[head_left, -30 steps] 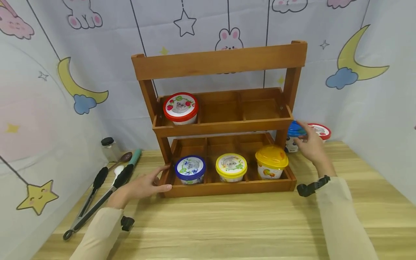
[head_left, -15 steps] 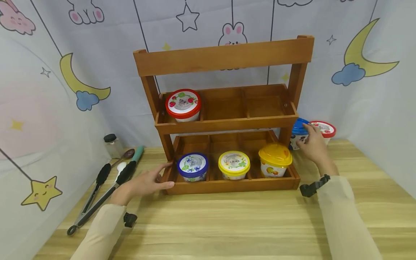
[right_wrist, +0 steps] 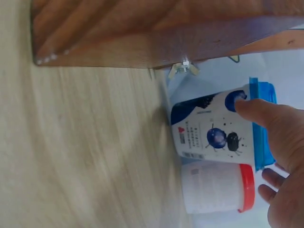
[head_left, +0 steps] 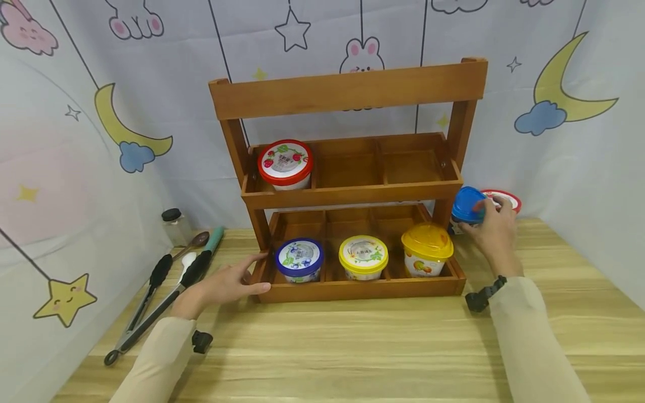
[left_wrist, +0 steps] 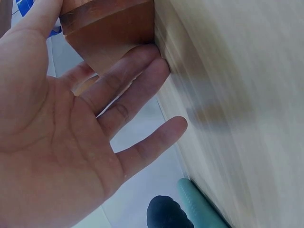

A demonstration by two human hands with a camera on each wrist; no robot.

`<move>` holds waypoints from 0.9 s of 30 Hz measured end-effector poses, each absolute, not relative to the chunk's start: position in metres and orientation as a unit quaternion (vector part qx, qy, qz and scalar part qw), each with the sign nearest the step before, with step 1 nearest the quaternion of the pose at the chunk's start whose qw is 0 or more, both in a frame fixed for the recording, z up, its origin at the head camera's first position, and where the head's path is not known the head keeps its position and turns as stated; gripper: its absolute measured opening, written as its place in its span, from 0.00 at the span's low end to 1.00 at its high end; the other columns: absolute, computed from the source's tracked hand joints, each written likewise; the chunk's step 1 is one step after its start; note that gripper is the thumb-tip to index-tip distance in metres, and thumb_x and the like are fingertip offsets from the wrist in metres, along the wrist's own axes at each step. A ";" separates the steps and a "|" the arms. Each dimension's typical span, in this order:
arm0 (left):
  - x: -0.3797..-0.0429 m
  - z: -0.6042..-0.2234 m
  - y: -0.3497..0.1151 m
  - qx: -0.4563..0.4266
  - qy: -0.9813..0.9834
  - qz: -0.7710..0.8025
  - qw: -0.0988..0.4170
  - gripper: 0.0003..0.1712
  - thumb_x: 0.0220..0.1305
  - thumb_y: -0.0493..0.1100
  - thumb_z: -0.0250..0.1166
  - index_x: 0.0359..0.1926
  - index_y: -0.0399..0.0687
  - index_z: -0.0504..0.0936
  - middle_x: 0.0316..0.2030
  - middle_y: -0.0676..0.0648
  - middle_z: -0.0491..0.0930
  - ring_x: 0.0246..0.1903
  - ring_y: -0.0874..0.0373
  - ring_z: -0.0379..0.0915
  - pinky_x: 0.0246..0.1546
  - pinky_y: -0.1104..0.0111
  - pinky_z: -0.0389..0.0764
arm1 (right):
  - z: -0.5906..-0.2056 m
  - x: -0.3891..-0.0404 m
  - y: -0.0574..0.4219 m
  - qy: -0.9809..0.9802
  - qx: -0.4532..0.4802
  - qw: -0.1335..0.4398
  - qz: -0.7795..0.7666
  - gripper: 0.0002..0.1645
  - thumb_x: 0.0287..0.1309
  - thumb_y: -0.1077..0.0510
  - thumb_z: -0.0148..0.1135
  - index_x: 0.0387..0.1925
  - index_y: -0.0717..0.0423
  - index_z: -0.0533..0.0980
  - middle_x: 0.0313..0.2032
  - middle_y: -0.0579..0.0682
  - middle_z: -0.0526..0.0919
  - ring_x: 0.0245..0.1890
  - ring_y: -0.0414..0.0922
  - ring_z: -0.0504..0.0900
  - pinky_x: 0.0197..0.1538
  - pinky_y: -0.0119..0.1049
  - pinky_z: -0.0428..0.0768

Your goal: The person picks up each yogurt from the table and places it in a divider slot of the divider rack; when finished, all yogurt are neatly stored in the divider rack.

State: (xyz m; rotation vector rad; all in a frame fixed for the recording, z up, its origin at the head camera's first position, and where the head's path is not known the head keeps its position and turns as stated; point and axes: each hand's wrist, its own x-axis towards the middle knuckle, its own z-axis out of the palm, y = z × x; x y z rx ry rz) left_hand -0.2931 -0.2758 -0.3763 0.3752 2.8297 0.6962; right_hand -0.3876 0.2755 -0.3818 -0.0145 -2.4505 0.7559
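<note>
At the right end of the two-tier wooden rack (head_left: 347, 95), my right hand (head_left: 495, 235) holds a blue-lidded yogurt cup (head_left: 466, 206) between thumb and fingers. In the right wrist view, the thumb presses the printed side of this cup (right_wrist: 194, 128) just below its lid, and the cup leans. The other fingers are mostly hidden behind the lid. A red-lidded cup (right_wrist: 213, 187) stands right beside it. My left hand (head_left: 221, 286) rests against the rack's lower left corner. Its fingers lie nearly straight along the wooden side (left_wrist: 114, 38), with the thumb toward the front.
A red-lidded tub (head_left: 285, 163) sits in the upper left compartment. Below are a dark-blue-lidded tub (head_left: 299, 259), a yellow-lidded tub (head_left: 363, 257) and an orange-lidded cup (head_left: 427, 249). Tongs (head_left: 151, 316), spoons (head_left: 199, 240) and a black-capped jar (head_left: 176, 228) lie at left.
My right hand has closed on the blue-lidded cup and shifted slightly right; the cup's lid now tilts. The left hand keeps its place at the rack. The head view has shifted slightly.
</note>
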 end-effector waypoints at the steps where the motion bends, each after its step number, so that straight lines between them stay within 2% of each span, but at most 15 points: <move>1: -0.293 -0.376 -0.276 0.126 0.958 0.235 0.102 0.52 0.63 0.71 0.62 0.78 0.56 0.52 0.54 0.37 0.78 0.54 0.41 0.75 0.53 0.42 0.74 | -0.382 -0.388 0.276 -0.918 -0.006 0.282 0.280 0.26 0.54 0.58 0.76 0.46 0.65 0.70 0.66 0.76 0.55 0.61 0.75 0.57 0.60 0.70 0.58; 16: -0.293 -0.377 -0.276 0.132 0.959 0.230 0.097 0.52 0.62 0.71 0.62 0.78 0.56 0.53 0.52 0.39 0.79 0.53 0.42 0.75 0.52 0.42 0.74 | -0.380 -0.387 0.275 -0.919 -0.005 0.273 0.285 0.26 0.54 0.55 0.76 0.41 0.64 0.68 0.66 0.77 0.54 0.62 0.77 0.58 0.61 0.72 0.61; 22: -0.292 -0.377 -0.276 0.131 0.959 0.232 0.097 0.52 0.63 0.71 0.62 0.78 0.56 0.53 0.54 0.37 0.78 0.54 0.40 0.75 0.53 0.40 0.73 | -0.377 -0.385 0.275 -0.913 -0.007 0.278 0.297 0.33 0.53 0.55 0.77 0.41 0.66 0.62 0.63 0.78 0.56 0.59 0.75 0.62 0.60 0.70 0.65; 27: -0.293 -0.377 -0.277 0.136 0.960 0.228 0.092 0.52 0.63 0.71 0.62 0.78 0.56 0.53 0.52 0.39 0.79 0.52 0.42 0.76 0.51 0.42 0.75 | -0.370 -0.381 0.274 -0.913 -0.009 0.277 0.299 0.36 0.55 0.51 0.75 0.46 0.67 0.62 0.60 0.77 0.59 0.58 0.73 0.62 0.60 0.70 0.65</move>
